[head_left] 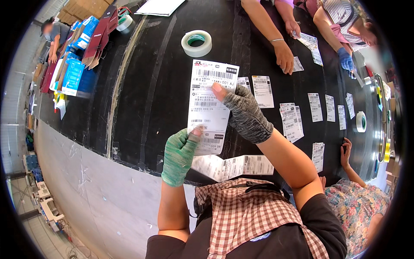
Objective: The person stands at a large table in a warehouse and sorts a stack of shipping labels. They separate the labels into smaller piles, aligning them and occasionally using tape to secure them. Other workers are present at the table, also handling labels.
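Between my two hands I hold up a strip of white shipping labels printed with barcodes. My left hand, in a green fingerless glove, pinches the strip low on its left side. My right hand, in a dark grey fingerless glove, grips its upper right side with the thumb on the front; the other fingers are mostly hidden behind. Below the hands, a folded length of labels lies along the near table edge. Just right of my right hand, a separate label lies flat.
A tape roll lies on the black table. More labels are spread to the right. Flattened cartons and blue packages stand at left. Co-workers' hands handle labels across the table; another person sits at my right.
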Available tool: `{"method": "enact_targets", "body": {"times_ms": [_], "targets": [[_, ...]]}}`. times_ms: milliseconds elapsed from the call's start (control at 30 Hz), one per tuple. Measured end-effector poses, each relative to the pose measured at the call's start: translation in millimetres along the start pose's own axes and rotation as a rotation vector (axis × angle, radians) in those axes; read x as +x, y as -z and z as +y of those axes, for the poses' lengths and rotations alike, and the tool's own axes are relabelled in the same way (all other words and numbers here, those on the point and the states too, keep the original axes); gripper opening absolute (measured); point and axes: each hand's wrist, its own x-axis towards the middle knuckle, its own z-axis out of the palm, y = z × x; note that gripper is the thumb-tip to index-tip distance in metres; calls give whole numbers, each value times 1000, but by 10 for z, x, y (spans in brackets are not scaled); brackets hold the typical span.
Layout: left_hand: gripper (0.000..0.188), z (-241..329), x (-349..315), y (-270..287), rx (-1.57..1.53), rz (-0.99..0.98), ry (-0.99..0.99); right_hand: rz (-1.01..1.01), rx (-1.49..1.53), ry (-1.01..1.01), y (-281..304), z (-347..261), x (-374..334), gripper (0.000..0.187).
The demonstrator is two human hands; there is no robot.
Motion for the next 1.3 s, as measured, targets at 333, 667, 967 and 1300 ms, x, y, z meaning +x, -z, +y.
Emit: {"method": "enact_targets", "body": {"times_ms": [333,667,967,1300], "targets": [[40,-26,-36,-41,108,33,-46,-40,96,-45,-32,-67,-50,33],[38,-202,62,-48,-64,-18,-10,275,350,495,786,-49,296,43],[49,-391,368,15,-461,-79,-71,-165,-191,-136,341,235,-179,43],[42,-366,307,2,-470,-21,-82,-201,-167,-293,218,299,-284,41]]}}
